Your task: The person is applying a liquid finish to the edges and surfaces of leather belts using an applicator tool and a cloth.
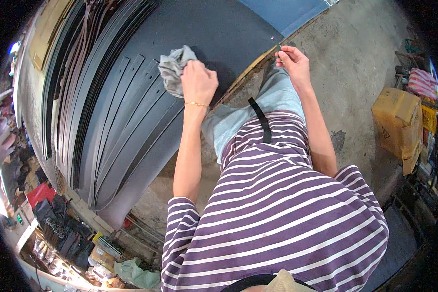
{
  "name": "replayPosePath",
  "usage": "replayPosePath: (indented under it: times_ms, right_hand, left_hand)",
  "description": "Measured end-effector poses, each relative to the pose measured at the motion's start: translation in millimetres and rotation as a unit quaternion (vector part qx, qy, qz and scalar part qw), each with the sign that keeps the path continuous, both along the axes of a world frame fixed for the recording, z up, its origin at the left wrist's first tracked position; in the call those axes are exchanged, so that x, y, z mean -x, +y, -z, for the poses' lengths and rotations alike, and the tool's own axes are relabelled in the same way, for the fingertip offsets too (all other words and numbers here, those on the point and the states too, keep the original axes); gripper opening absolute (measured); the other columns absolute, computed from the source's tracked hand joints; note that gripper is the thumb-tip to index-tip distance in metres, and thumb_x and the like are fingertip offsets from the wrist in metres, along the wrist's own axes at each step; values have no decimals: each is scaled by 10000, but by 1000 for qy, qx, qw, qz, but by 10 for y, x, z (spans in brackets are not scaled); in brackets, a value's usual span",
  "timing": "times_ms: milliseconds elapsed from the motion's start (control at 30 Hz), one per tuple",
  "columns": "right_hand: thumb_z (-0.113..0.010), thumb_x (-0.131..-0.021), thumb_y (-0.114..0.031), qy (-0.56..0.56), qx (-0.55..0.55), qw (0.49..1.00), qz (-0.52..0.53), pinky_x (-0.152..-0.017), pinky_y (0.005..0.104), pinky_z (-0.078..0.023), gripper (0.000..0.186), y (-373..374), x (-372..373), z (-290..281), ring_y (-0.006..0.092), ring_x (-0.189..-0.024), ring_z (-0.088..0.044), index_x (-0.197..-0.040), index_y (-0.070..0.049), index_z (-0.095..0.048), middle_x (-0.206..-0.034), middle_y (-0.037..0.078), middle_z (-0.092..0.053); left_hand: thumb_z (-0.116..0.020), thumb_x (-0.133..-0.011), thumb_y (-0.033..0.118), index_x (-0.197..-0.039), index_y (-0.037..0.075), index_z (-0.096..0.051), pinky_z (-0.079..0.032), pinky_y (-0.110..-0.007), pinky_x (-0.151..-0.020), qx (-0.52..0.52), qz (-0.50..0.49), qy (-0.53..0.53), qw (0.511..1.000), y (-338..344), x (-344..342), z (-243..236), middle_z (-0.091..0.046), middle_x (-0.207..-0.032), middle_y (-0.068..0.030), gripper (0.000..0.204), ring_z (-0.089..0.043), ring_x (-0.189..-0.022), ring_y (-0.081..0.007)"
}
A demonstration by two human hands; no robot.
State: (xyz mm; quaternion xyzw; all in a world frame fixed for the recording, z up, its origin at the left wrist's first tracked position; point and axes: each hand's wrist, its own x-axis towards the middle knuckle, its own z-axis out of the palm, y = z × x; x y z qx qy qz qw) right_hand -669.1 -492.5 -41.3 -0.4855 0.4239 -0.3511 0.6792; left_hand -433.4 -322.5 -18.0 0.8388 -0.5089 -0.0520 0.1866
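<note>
My left hand (199, 83) is closed round a crumpled grey cloth (171, 70), over the dark tabletop. Beside the cloth, several thin black straps (123, 104) lie fanned out, with small holes near their far ends. In my right hand (295, 64), raised past the table's edge, a slim dark green thing (278, 47) with a pale tip is pinched between thumb and fingers. It is too small for me to tell its kind.
Long stacks of black and brown strips (78, 87) cover the left of the dark table (204, 29). A blue sheet (282, 14) lies at its far end. On the concrete floor to the right stands a cardboard box (396, 119). Dark scraps (58, 224) are heaped at the lower left.
</note>
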Motion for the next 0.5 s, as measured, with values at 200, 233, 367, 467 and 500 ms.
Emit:
replayPosePath:
  times_ms: [200, 233, 367, 467, 500]
  right_hand:
    - [-668, -953, -66, 5, 5, 1000, -4, -722, 276, -580, 195, -24, 22, 42, 133, -805, -667, -1117, 35, -640, -972, 95, -708]
    - [-668, -953, -66, 4, 4, 1000, -5, -722, 276, -580, 195, -24, 15, 44, 133, -805, -667, -1117, 35, -640, -972, 95, -708]
    - [-664, -955, -61, -2, -2, 1000, -11, -722, 274, -580, 195, 0, -49, 17, 133, -805, -666, -1123, 34, -638, -972, 94, -706]
    - [-665, -955, -62, -7, -1, 1000, -14, -722, 274, -580, 193, 17, -75, -2, 132, -803, -664, -1121, 32, -640, -968, 92, -704]
    - [-667, -954, -65, -11, -1, 1000, -18, -723, 274, -580, 194, 17, -73, -6, 131, -802, -663, -1121, 31, -641, -967, 91, -704]
  left_hand:
    - [-627, -805, -12, -1191, 192, -673, -440, -438, -898, 110, 62, -21, 992, 301, 54, 3, -595, -1124, -68, 440, -540, -1068, -289]
    - [-627, -805, -12, -1191, 192, -673, -440, -438, -898, 109, 61, -21, 992, 315, 67, -6, -595, -1124, -68, 440, -540, -1068, -289]
    - [-625, -820, -4, -1165, 244, -692, -438, -460, -897, 105, 73, -63, 990, 323, 134, -15, -593, -1155, -70, 430, -540, -1068, -296]
    - [-614, -831, -5, -1160, 243, -693, -432, -467, -899, 98, 72, -92, 988, 318, 152, 44, -591, -1158, -70, 419, -538, -1060, -294]
    - [-606, -833, -9, -1159, 241, -693, -427, -471, -902, 105, 72, -98, 987, 320, 156, 53, -591, -1157, -70, 420, -536, -1059, -294]
